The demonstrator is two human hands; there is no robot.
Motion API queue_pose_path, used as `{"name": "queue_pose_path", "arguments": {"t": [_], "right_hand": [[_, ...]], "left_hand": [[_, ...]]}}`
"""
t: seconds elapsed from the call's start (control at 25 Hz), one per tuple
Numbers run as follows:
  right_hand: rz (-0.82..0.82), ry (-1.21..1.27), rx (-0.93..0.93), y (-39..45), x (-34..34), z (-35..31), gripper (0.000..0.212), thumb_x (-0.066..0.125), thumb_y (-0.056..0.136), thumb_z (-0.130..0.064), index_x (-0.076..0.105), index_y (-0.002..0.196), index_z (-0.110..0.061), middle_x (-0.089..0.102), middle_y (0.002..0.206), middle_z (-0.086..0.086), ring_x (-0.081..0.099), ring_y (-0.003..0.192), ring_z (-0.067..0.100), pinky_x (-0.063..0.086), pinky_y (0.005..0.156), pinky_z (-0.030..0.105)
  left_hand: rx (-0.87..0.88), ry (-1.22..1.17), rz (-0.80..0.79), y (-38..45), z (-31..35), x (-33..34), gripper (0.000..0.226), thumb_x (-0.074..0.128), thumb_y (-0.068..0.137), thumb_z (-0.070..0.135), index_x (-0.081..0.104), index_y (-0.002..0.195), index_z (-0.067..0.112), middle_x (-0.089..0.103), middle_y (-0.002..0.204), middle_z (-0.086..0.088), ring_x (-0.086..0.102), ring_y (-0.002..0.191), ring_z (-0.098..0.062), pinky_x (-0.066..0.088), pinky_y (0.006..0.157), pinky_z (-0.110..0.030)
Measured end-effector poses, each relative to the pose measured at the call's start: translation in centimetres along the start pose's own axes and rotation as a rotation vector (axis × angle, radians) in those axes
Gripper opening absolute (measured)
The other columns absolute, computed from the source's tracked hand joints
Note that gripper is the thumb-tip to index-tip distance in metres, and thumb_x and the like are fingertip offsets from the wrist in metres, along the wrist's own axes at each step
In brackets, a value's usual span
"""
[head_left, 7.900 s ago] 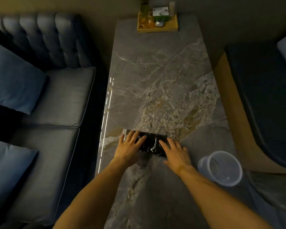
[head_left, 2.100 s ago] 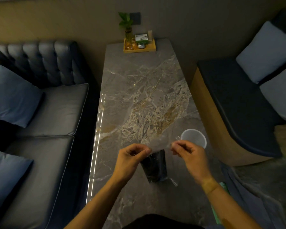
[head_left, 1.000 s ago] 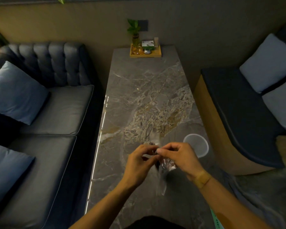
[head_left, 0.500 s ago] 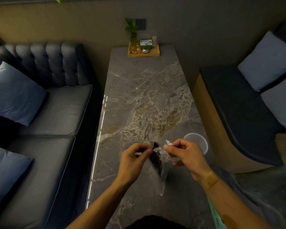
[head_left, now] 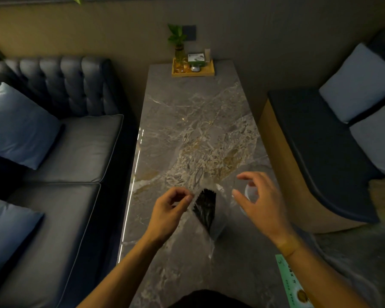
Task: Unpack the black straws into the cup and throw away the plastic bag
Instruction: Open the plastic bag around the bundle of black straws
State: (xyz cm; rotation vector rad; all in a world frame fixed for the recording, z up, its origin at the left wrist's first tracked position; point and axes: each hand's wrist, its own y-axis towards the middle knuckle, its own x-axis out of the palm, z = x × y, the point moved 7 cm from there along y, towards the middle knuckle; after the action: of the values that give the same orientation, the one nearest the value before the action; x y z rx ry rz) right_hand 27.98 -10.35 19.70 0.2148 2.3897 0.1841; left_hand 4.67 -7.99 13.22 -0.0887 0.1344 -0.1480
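A clear plastic bag [head_left: 218,221] hangs above the marble table [head_left: 193,121], its mouth pulled open. A bundle of black straws [head_left: 205,207] stands inside it, ends showing at the top. My left hand [head_left: 169,212] pinches the bag's left edge between thumb and forefinger. My right hand [head_left: 260,205] hovers to the right of the bag with fingers spread and holds nothing. The clear plastic cup [head_left: 250,193] stands on the table right behind my right hand, mostly hidden by it.
A wooden tray [head_left: 193,71] with a plant vase and small items sits at the table's far end. A dark sofa [head_left: 53,152] with blue cushions lines the left, a cushioned bench [head_left: 325,147] the right. A green printed paper [head_left: 291,283] lies near my right forearm.
My right hand has let go of the bag's right edge and moved right, over the cup, fingers opening. My left hand still holds the bag, whose mouth now gapes with the straws showing.
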Motion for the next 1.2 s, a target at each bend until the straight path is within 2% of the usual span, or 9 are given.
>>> {"name": "queue_pose_path", "arguments": {"t": [0.12,0.28,0.48,0.56,0.68,0.8,0.92,1.08,1.2], "right_hand": [[-0.085,-0.241,-0.403,-0.2,1.0,-3.9,0.033,0.058,0.088,-0.050,0.070,0.104,-0.024,0.066,0.108,-0.007,0.054,0.110,0.015,0.046,0.090,0.033],[-0.300,-0.354,-0.541,0.1,3.4,-5.4,0.027,0.069,0.080,-0.046,0.074,0.091,-0.023,0.072,0.096,-0.003,0.062,0.107,0.020,0.045,0.101,0.044],[-0.330,-0.224,-0.365,1.3,4.1,-4.9,0.017,0.069,0.084,-0.034,0.074,0.088,-0.018,0.073,0.086,0.001,0.064,0.086,0.018,0.038,0.110,0.040],[-0.312,-0.204,-0.319,1.7,4.3,-4.7,0.017,0.069,0.085,-0.033,0.074,0.089,-0.017,0.073,0.086,0.001,0.064,0.085,0.016,0.031,0.115,0.037],[-0.301,-0.186,-0.307,2.2,4.5,-5.0,0.016,0.070,0.084,-0.032,0.074,0.088,-0.017,0.073,0.084,0.001,0.065,0.081,0.017,0.028,0.117,0.037],[-0.278,-0.172,-0.289,2.9,4.8,-5.2,0.015,0.071,0.083,-0.030,0.073,0.085,-0.015,0.073,0.081,0.002,0.065,0.076,0.018,0.029,0.117,0.039],[-0.278,-0.163,-0.269,3.3,5.0,-5.3,0.013,0.071,0.083,-0.028,0.073,0.084,-0.015,0.074,0.081,0.004,0.066,0.074,0.021,0.030,0.116,0.041],[-0.269,-0.128,-0.251,3.9,4.4,-5.2,0.012,0.070,0.083,-0.029,0.073,0.085,-0.017,0.075,0.084,0.002,0.067,0.078,0.019,0.035,0.113,0.041],[-0.248,-0.080,-0.187,4.2,3.3,-4.4,0.012,0.071,0.082,-0.031,0.074,0.086,-0.020,0.075,0.085,-0.002,0.067,0.080,0.012,0.051,0.094,0.039]], "left_hand": [[0.013,0.025,-0.015,0.6,0.4,0.3,0.008,0.064,0.090,0.013,0.068,0.092,0.019,0.070,0.088,0.011,0.065,0.083,-0.005,0.053,0.074,-0.024],[0.025,0.056,-0.027,1.2,0.3,0.4,0.012,0.065,0.090,0.015,0.068,0.090,0.026,0.071,0.087,0.012,0.065,0.082,-0.004,0.054,0.072,-0.021],[-0.028,0.068,0.010,1.9,-2.8,-0.5,0.020,0.062,0.088,0.038,0.059,0.105,0.050,0.066,0.104,0.023,0.065,0.094,0.002,0.054,0.070,-0.014],[-0.139,0.149,0.000,1.0,-6.9,-0.6,0.030,0.061,0.088,0.032,0.055,0.105,0.055,0.065,0.108,0.019,0.063,0.093,0.003,0.053,0.067,-0.015],[-0.431,0.286,-0.241,-2.3,-14.3,1.0,0.054,0.071,0.077,0.015,0.050,0.119,0.042,0.059,0.121,-0.004,0.059,0.090,-0.007,0.054,0.073,-0.021],[-0.565,0.400,-0.355,-4.4,-17.7,2.5,0.075,0.084,0.069,0.027,0.044,0.133,0.024,0.054,0.115,-0.004,0.056,0.093,-0.011,0.053,0.074,-0.021],[-0.563,0.466,-0.290,-3.7,-17.4,3.5,0.059,0.080,0.071,0.038,0.051,0.121,0.023,0.057,0.103,0.000,0.060,0.094,-0.017,0.054,0.083,-0.032],[-0.395,0.734,-0.211,-2.1,-15.7,3.9,0.027,0.062,0.085,0.038,0.060,0.100,0.016,0.068,0.102,-0.008,0.064,0.095,-0.028,0.051,0.080,-0.036],[-0.343,0.776,-0.180,-1.8,-15.5,3.4,0.016,0.053,0.090,0.031,0.061,0.093,0.018,0.069,0.103,-0.011,0.064,0.097,-0.031,0.049,0.079,-0.036]]}}
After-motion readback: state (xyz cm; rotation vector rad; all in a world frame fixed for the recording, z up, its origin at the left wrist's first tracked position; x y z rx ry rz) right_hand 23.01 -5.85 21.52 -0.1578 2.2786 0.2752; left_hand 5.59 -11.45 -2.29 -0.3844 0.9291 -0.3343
